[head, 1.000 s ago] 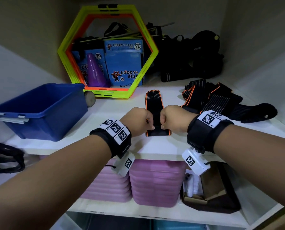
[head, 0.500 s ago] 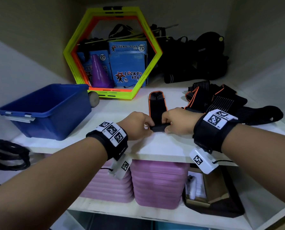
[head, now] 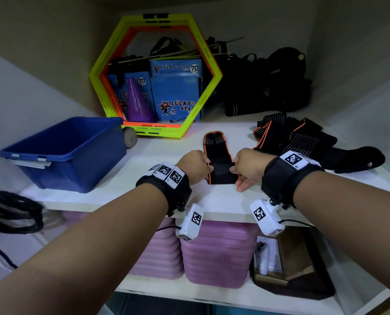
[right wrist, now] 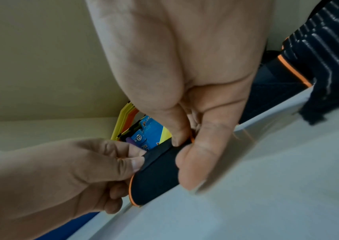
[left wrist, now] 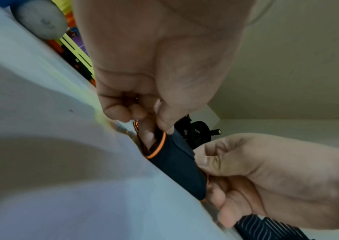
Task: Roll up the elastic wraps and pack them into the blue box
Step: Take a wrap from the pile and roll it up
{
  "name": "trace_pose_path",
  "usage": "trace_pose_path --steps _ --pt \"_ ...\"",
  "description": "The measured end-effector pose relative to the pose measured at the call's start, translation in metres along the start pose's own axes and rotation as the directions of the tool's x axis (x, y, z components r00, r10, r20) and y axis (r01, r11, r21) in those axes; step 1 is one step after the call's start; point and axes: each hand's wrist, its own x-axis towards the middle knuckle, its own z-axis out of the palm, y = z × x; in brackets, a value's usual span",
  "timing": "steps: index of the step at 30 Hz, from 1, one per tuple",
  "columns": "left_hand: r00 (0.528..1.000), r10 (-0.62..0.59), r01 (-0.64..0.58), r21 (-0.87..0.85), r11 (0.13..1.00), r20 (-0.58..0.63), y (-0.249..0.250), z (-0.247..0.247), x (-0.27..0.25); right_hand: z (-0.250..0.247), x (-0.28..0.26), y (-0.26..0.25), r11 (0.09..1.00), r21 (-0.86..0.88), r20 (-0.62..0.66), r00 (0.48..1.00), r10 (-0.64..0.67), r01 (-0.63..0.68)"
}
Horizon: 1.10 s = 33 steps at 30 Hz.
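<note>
A black elastic wrap with orange edging (head: 219, 155) lies lengthwise on the white shelf (head: 121, 196), its near end folded over into the start of a roll (left wrist: 176, 164). My left hand (head: 195, 165) pinches the roll's left end between thumb and fingers. My right hand (head: 246, 168) pinches its right end (right wrist: 158, 172), thumb pressed on the fabric. The blue box (head: 69, 151) stands on the shelf to the left, with nothing visible inside. Several more black wraps (head: 303, 142) lie heaped to the right.
A yellow and orange hexagon frame (head: 155, 76) leans at the back with blue packets and a purple cone (head: 138, 103) behind it. Black gear (head: 269, 87) is piled at the back right. Pink containers (head: 216, 253) sit on the lower shelf.
Both hands have folded the wrap's near end over and rolled it a little away from me. The view has shifted slightly down and closer.
</note>
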Motion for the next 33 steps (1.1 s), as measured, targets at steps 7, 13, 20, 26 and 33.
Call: trace_pose_path --steps 7,13,20,26,33 --pt "0.998 0.055 -0.05 0.101 0.994 -0.042 -0.001 -0.002 0.002 0.005 0.006 0.002 0.977 -0.187 -0.072 0.991 -0.114 0.099" --pt "0.987 0.159 -0.139 0.392 0.909 -0.019 0.0 -0.004 -0.002 0.002 0.004 0.003 0.858 -0.487 0.046 0.986 -0.159 0.161" --pt "0.969 0.151 -0.238 0.575 0.783 0.196 0.006 -0.007 -0.005 -0.001 0.003 0.008 0.599 -0.775 0.035 0.959 -0.28 0.203" --pt "0.982 0.068 -0.136 0.415 0.899 0.174 -0.002 -0.01 0.001 -0.014 0.011 0.013 0.824 -0.535 0.044 0.98 -0.193 0.187" --pt "0.993 0.04 -0.074 0.317 0.945 0.115 0.001 -0.002 0.002 -0.017 0.027 0.02 0.976 -0.193 0.026 0.995 -0.101 0.104"
